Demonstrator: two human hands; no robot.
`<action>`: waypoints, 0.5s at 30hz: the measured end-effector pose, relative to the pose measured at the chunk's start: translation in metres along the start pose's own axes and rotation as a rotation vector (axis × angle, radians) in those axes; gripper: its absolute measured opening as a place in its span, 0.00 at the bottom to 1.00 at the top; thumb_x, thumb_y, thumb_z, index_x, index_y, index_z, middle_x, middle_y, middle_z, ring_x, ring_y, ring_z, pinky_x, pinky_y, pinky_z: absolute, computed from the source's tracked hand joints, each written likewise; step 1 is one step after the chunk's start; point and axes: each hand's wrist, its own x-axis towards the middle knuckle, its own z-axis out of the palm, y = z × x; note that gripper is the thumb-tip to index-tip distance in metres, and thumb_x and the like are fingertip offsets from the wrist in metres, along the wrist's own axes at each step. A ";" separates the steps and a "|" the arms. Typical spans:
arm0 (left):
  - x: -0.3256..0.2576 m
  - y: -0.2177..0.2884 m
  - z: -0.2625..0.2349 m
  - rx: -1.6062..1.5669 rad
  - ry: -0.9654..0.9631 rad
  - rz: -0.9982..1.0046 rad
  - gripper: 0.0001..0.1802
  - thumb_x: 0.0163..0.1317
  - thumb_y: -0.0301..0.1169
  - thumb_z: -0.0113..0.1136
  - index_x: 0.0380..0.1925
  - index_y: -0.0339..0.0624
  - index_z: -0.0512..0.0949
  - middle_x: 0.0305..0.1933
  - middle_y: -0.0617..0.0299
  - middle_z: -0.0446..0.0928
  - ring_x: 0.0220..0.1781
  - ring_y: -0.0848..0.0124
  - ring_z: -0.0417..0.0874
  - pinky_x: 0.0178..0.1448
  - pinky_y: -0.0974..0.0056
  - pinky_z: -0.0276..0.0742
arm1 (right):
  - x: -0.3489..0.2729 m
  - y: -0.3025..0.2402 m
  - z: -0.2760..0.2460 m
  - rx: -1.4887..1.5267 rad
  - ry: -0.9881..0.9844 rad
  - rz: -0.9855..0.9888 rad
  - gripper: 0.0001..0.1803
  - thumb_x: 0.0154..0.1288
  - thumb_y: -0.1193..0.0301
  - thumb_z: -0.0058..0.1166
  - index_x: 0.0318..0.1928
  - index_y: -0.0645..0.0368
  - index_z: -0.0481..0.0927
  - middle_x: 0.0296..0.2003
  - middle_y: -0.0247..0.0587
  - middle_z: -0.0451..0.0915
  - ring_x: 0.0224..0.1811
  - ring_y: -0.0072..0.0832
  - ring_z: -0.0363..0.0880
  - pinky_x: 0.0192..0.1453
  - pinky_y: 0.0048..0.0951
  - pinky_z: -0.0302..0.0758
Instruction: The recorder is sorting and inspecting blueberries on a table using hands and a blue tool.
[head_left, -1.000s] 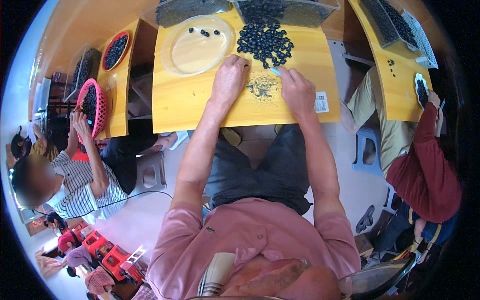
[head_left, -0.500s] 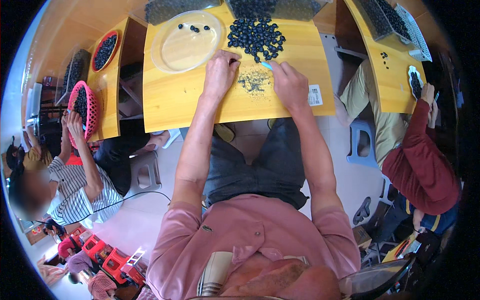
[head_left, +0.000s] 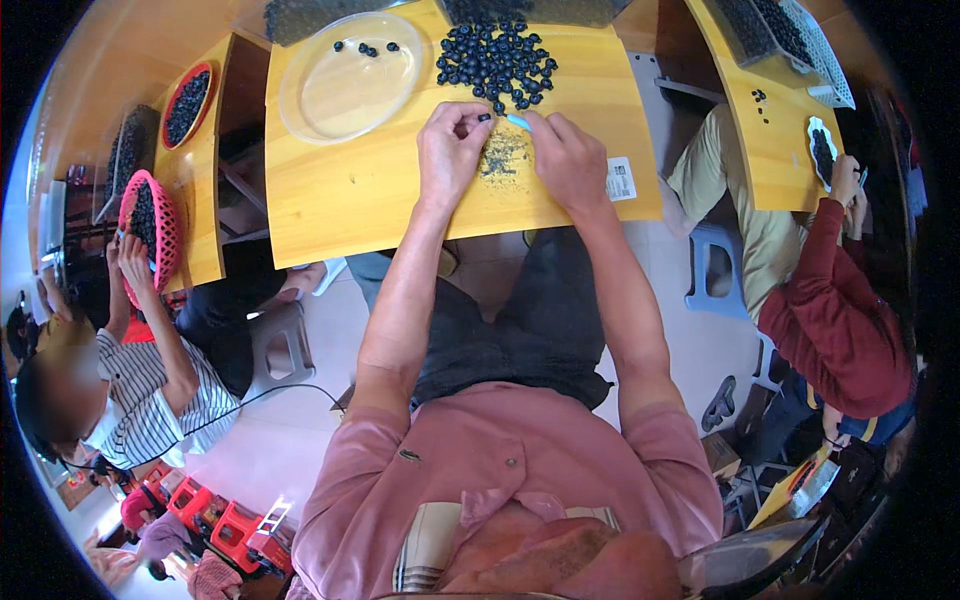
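My left hand [head_left: 449,155] is closed, pinching a small round black bead-like piece [head_left: 485,117] between thumb and fingers. In my right hand [head_left: 568,160] is a slim tool with a light blue handle [head_left: 518,122], its tip pointing left toward that piece. Whether the tip touches it is too small to tell. Just beyond both hands lies a pile of similar shiny black pieces [head_left: 495,65]. Dark shavings [head_left: 504,156] are scattered on the yellow wooden table [head_left: 360,205] under the hands. To the left, a clear round tray [head_left: 345,105] holds several black pieces near its far side.
Clear bins of black pieces [head_left: 540,10] line the table's far edge. A white printed label [head_left: 621,178] lies by my right wrist. At left, a person works over a pink basket [head_left: 165,235]; at right, a person in a dark red sleeve [head_left: 820,265] works beside a white dish [head_left: 821,155].
The view has shifted, so the table sits further left and higher. My hands have come closer together, and the black piece in my left hand now shows more plainly.
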 end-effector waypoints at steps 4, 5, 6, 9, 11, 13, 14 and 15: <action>0.001 0.000 0.001 0.010 -0.049 0.020 0.15 0.61 0.21 0.73 0.49 0.34 0.86 0.40 0.62 0.84 0.37 0.77 0.83 0.45 0.70 0.83 | 0.001 0.000 -0.001 -0.005 -0.002 -0.042 0.13 0.61 0.75 0.59 0.47 0.53 0.85 0.30 0.34 0.76 0.33 0.32 0.84 0.32 0.36 0.81; 0.001 -0.001 0.002 -0.058 -0.028 0.019 0.18 0.59 0.20 0.74 0.50 0.34 0.86 0.39 0.60 0.84 0.35 0.77 0.82 0.44 0.69 0.83 | 0.001 -0.001 -0.001 -0.003 -0.007 -0.056 0.13 0.61 0.74 0.59 0.47 0.53 0.85 0.30 0.34 0.76 0.32 0.31 0.84 0.32 0.36 0.81; 0.000 -0.002 0.001 -0.057 -0.025 0.016 0.18 0.59 0.20 0.74 0.50 0.34 0.86 0.39 0.60 0.84 0.35 0.77 0.82 0.44 0.69 0.83 | 0.001 -0.001 0.000 -0.001 -0.010 -0.057 0.13 0.61 0.74 0.59 0.47 0.53 0.85 0.30 0.34 0.76 0.32 0.31 0.84 0.32 0.36 0.81; 0.000 0.000 0.002 -0.039 -0.069 0.024 0.22 0.58 0.19 0.74 0.54 0.34 0.84 0.39 0.62 0.84 0.36 0.78 0.82 0.45 0.70 0.84 | 0.000 0.000 0.000 -0.002 -0.006 -0.083 0.13 0.62 0.74 0.59 0.48 0.53 0.85 0.30 0.34 0.75 0.32 0.32 0.83 0.32 0.36 0.81; 0.000 -0.001 0.003 -0.043 -0.085 0.029 0.22 0.57 0.18 0.73 0.53 0.33 0.84 0.38 0.62 0.84 0.36 0.78 0.83 0.46 0.71 0.84 | 0.000 -0.001 0.000 -0.002 -0.025 -0.089 0.14 0.62 0.74 0.59 0.49 0.53 0.84 0.30 0.35 0.75 0.32 0.32 0.83 0.32 0.36 0.81; 0.000 0.000 0.002 -0.052 -0.089 0.026 0.22 0.57 0.17 0.73 0.53 0.33 0.84 0.38 0.63 0.84 0.36 0.79 0.82 0.46 0.71 0.84 | -0.001 0.000 0.001 -0.009 -0.033 -0.092 0.14 0.63 0.74 0.59 0.49 0.53 0.84 0.30 0.35 0.75 0.32 0.32 0.83 0.32 0.36 0.81; -0.001 0.001 0.002 -0.060 -0.094 0.024 0.22 0.57 0.17 0.73 0.53 0.33 0.84 0.38 0.63 0.84 0.37 0.79 0.82 0.46 0.71 0.84 | -0.001 0.000 0.001 -0.016 -0.040 -0.096 0.14 0.63 0.74 0.58 0.50 0.53 0.84 0.30 0.35 0.75 0.32 0.32 0.83 0.32 0.36 0.81; -0.001 0.001 0.002 -0.061 -0.095 0.023 0.22 0.57 0.17 0.73 0.53 0.33 0.84 0.38 0.63 0.84 0.37 0.79 0.82 0.46 0.71 0.84 | -0.001 0.000 0.001 -0.017 -0.041 -0.095 0.14 0.63 0.74 0.58 0.50 0.53 0.84 0.30 0.35 0.75 0.32 0.32 0.83 0.32 0.36 0.81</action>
